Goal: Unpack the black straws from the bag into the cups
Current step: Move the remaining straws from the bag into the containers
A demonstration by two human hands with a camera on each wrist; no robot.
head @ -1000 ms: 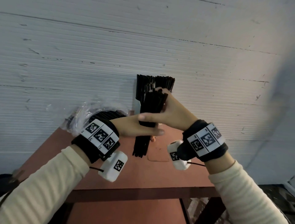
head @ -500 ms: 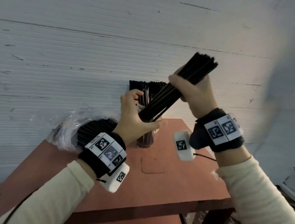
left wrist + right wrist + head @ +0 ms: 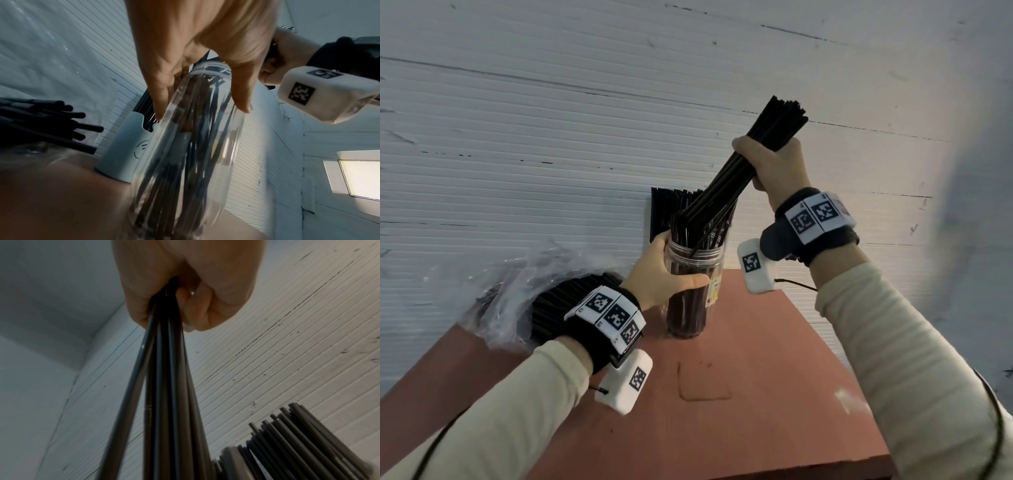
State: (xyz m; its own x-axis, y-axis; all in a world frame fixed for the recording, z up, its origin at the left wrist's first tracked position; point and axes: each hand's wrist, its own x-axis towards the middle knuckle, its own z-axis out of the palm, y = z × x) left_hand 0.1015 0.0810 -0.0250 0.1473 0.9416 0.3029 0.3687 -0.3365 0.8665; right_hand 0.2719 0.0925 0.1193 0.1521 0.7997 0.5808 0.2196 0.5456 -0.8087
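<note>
Nearest, the left hand [image 3: 666,270] is wrapping its fingers and thumb round the upper part of the clear cup [image 3: 693,291], which is standing on the red-brown table [image 3: 756,394] with straws already inside. Just above it, the right hand [image 3: 774,168] is gripping a bundle of black straws [image 3: 739,178] in a closed fist, tilted so the lower ends are dipping into the cup's mouth. Farther left, the plastic bag [image 3: 510,291] is lying on the table with more black straws in it, while a light blue cup [image 3: 125,149] full of straws is standing behind the clear one, against the white wall [image 3: 551,137]
</note>
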